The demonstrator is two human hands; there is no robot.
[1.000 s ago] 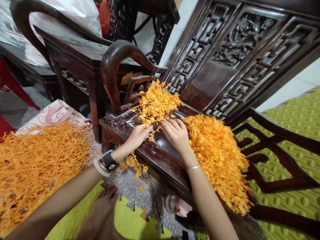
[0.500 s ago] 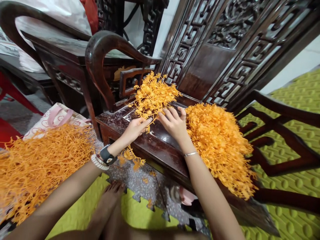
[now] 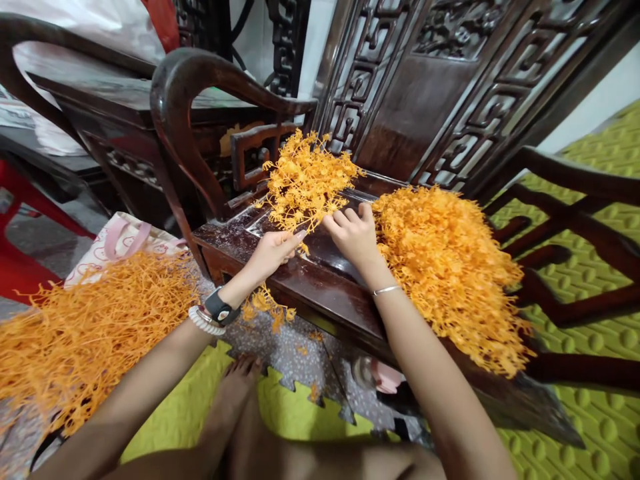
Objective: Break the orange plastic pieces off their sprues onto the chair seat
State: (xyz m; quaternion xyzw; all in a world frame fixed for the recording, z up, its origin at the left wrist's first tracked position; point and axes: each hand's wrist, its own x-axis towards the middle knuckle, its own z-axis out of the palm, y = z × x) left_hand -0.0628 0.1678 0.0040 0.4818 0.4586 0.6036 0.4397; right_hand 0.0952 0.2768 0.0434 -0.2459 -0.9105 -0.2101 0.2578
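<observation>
My left hand (image 3: pixel 274 255) is closed in a pinch on an orange plastic sprig (image 3: pixel 303 248), thumb and forefinger pressed together above the front of the wooden seat. Just to its right, my right hand (image 3: pixel 353 233) has its fingers curled in, with the fingertips close to the same sprig. What those fingertips pinch is hidden. Behind both hands lies a smaller heap of orange sprigs (image 3: pixel 307 180) with thin branching stems. A larger, denser orange heap (image 3: pixel 445 267) covers the right side of the dark chair seat (image 3: pixel 330 293).
Long orange stems (image 3: pixel 115 320) pile up on the floor at left, beside a white bag (image 3: pixel 120 237) with pink handles. A curved wooden armrest (image 3: pixel 173 113) rises at left. A few sprigs (image 3: pixel 267 307) hang below the seat edge. Yellow foam mats (image 3: pixel 295 407) cover part of the floor.
My right hand's fingers have curled in from a more spread pose. My left hand keeps its pinch near the same spot. The whole view has shifted slightly.
</observation>
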